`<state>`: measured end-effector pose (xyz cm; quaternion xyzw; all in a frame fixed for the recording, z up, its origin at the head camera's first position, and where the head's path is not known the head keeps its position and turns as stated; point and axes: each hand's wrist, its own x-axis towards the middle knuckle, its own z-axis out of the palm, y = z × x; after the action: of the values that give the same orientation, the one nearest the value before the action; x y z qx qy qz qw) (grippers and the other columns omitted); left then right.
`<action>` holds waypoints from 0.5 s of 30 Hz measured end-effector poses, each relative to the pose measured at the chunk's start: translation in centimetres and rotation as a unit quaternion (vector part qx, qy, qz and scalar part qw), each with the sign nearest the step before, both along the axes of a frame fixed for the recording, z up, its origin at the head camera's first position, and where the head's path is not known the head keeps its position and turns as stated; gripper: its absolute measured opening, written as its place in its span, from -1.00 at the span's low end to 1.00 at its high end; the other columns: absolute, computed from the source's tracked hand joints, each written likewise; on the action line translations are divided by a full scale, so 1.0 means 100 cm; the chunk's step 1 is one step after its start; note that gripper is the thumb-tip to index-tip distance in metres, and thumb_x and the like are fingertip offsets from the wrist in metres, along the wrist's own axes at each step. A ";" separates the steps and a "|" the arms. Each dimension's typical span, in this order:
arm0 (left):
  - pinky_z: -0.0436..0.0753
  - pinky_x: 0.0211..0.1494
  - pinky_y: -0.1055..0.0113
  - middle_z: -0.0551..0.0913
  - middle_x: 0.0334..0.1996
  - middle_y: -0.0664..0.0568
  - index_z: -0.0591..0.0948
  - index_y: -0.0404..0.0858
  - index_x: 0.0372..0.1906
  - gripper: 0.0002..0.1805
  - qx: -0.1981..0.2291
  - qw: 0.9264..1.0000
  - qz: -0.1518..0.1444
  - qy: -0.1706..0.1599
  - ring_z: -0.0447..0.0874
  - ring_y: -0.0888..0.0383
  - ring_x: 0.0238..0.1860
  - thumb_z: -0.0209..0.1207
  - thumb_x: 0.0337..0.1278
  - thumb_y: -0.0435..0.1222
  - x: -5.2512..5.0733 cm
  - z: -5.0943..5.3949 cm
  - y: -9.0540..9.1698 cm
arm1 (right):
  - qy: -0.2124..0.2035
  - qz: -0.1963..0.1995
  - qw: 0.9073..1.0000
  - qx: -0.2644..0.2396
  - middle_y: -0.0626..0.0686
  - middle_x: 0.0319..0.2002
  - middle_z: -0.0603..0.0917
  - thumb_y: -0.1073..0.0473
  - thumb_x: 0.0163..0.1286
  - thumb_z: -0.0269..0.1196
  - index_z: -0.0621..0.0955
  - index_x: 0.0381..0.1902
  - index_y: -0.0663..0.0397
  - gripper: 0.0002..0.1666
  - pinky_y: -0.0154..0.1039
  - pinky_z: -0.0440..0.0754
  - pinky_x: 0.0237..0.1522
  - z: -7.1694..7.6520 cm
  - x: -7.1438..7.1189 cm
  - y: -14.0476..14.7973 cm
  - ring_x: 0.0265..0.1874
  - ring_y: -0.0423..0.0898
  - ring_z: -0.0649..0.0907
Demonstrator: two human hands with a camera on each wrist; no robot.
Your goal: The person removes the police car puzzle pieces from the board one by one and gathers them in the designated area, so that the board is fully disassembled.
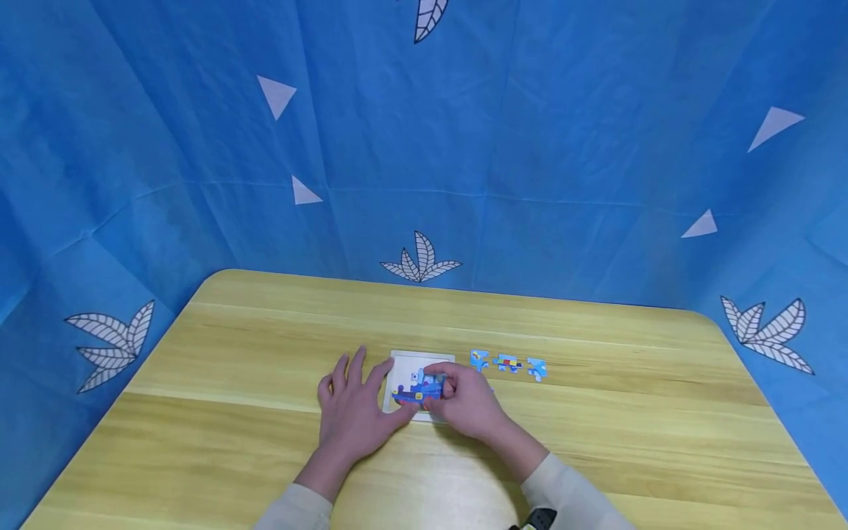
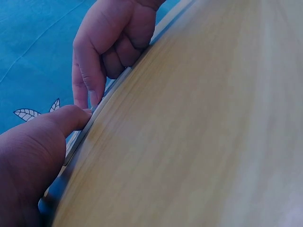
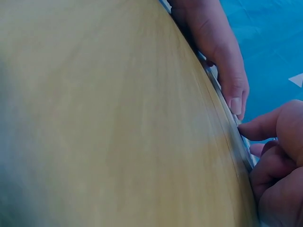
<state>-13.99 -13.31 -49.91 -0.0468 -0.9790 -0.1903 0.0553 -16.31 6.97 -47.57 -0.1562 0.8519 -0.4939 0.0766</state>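
In the head view a white square puzzle tray (image 1: 401, 362) lies on the table with joined blue puzzle pieces (image 1: 405, 396) in its lower part. My left hand (image 1: 355, 416) is spread at the tray's left side, its thumb touching the lower edge of the pieces. From the right, my right hand (image 1: 472, 406) pinches a blue piece (image 1: 433, 387) between thumb and index finger over the tray, other fingers curled. The wrist views look low across the table: my left hand (image 2: 35, 151) and right hand (image 3: 281, 158) meet at the tray, and the pieces are hidden there.
Several loose puzzle pieces lie right of the tray, among them a light blue one (image 1: 479, 359), a multicoloured one (image 1: 508, 363) and another blue one (image 1: 536, 368). A bit of another shows beside my right hand. Behind the wooden table (image 1: 629, 412) hangs a blue curtain (image 1: 563, 147).
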 end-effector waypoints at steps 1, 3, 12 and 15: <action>-0.06 0.28 -0.23 0.09 0.53 -0.18 0.46 0.06 0.42 -0.05 0.000 1.000 -0.001 0.001 -0.12 -0.26 0.48 0.13 -0.06 0.48 0.000 0.000 0.000 | -0.002 -0.001 1.000 0.002 -0.14 -0.72 0.30 0.37 0.13 0.45 0.66 0.07 0.25 -0.51 -0.38 0.21 -0.61 0.000 0.000 0.000 -0.69 -0.25 0.27; -0.06 0.28 -0.23 0.09 0.53 -0.18 0.46 0.06 0.42 -0.05 -0.001 1.000 -0.002 0.002 -0.12 -0.26 0.48 0.12 -0.06 0.48 0.000 0.000 0.000 | -0.005 -0.003 1.000 0.004 -0.13 -0.72 0.30 0.38 0.13 0.45 0.65 0.07 0.26 -0.50 -0.38 0.21 -0.61 0.001 0.000 0.000 -0.69 -0.24 0.27; -0.06 0.27 -0.22 0.09 0.53 -0.18 0.47 0.05 0.42 -0.06 0.002 1.000 -0.005 -0.002 -0.11 -0.26 0.48 0.13 -0.05 0.46 0.001 0.002 0.000 | -0.041 -0.008 0.999 -0.004 -0.11 -0.69 0.33 0.42 0.10 0.43 0.64 0.08 0.27 -0.48 -0.39 0.23 -0.60 0.002 -0.001 -0.003 -0.66 -0.20 0.29; -0.05 0.27 -0.22 0.08 0.53 -0.18 0.47 0.05 0.42 -0.06 0.001 1.000 -0.005 -0.003 -0.11 -0.26 0.48 0.13 -0.05 0.46 0.001 0.003 0.000 | -0.052 -0.015 0.998 -0.007 -0.09 -0.68 0.35 0.45 0.10 0.43 0.64 0.07 0.26 -0.48 -0.38 0.25 -0.59 0.002 -0.003 -0.005 -0.65 -0.20 0.31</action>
<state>-13.87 -13.28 -49.63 -0.0506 -0.9788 -0.1919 0.0513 -16.57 6.51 -47.36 -0.1176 0.8455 -0.5086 0.1123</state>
